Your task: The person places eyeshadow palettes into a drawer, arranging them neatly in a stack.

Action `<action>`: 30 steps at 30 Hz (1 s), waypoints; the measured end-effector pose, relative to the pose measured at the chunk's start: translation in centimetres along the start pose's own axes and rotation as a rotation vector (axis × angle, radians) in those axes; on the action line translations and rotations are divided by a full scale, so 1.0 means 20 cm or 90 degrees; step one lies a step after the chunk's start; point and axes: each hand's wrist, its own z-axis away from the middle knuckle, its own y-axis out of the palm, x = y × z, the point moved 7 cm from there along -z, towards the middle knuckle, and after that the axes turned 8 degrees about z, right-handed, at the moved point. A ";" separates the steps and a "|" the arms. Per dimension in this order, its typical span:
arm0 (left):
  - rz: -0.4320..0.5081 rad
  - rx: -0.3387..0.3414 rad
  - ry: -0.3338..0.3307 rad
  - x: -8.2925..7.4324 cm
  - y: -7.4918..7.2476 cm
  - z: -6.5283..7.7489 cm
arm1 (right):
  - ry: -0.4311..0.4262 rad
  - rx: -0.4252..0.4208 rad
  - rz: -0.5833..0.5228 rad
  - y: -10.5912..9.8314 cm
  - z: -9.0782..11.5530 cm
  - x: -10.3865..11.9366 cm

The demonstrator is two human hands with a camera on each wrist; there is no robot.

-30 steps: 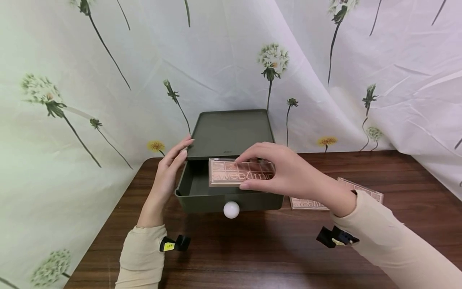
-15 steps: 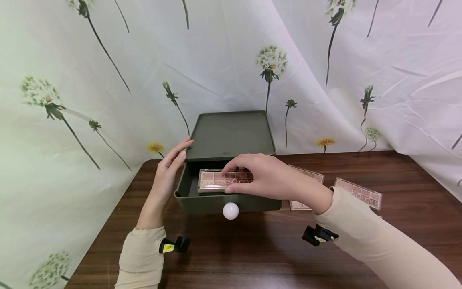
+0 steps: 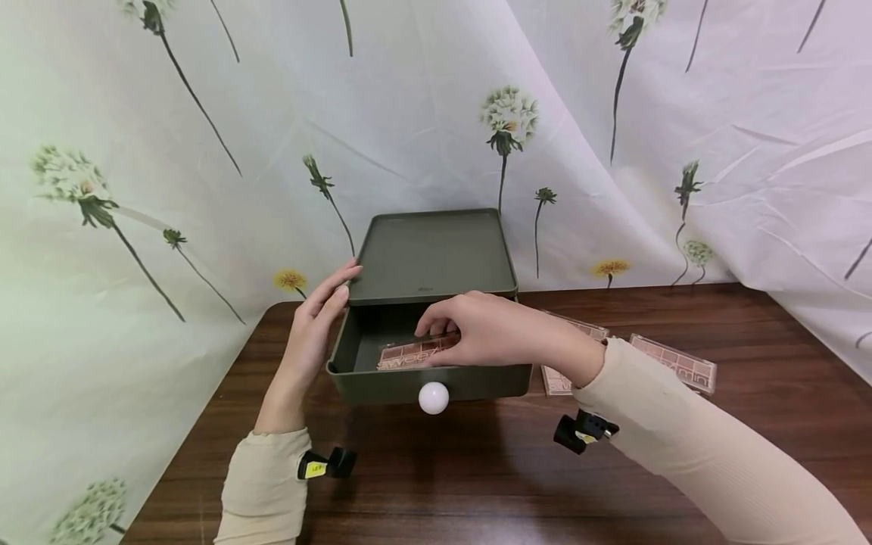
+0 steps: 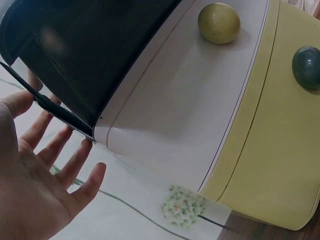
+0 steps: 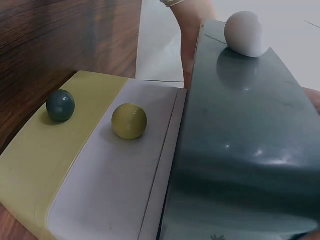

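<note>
A dark green drawer (image 3: 381, 386) with a white ball knob (image 3: 434, 398) is pulled out of a small drawer box (image 3: 432, 253). Inside it lies part of an eyeshadow palette (image 3: 409, 354) in a clear case, tilted, its right part covered by my right hand (image 3: 484, 329). That hand reaches over the drawer's front, thumb at the palette's near edge and fingers curled over its far side. My left hand (image 3: 316, 325) rests against the box's left front corner. In the left wrist view its extended fingers (image 4: 75, 162) touch the side of the green drawer.
Two more eyeshadow palettes (image 3: 677, 363) lie on the wooden table (image 3: 422, 477) right of the box, one partly behind my right forearm. Below the green drawer are a pale drawer (image 5: 115, 175) with a yellow knob and a yellow drawer (image 4: 270, 175). A dandelion-print cloth (image 3: 422, 113) hangs behind.
My right hand has carried the palette down and left into the open drawer, where its left end now tilts lower. The left hand stays at the box's corner.
</note>
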 end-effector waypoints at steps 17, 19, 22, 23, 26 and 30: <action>-0.013 -0.007 0.003 0.00 -0.01 0.00 | 0.012 0.012 -0.002 0.02 -0.03 -0.01; -0.014 -0.007 0.005 0.00 -0.01 0.00 | 0.001 0.007 -0.011 0.01 -0.02 0.00; -0.017 -0.005 0.006 0.00 -0.01 0.00 | -0.027 -0.012 -0.043 -0.02 0.02 0.00; -0.017 -0.006 0.007 0.00 -0.01 0.00 | -0.039 -0.023 -0.055 -0.03 0.04 0.00; -0.019 -0.005 0.007 0.00 -0.01 0.00 | -0.069 -0.077 -0.096 -0.07 0.10 0.00; -0.019 -0.003 0.007 0.00 -0.01 0.00 | -0.119 -0.178 -0.132 -0.13 0.20 -0.01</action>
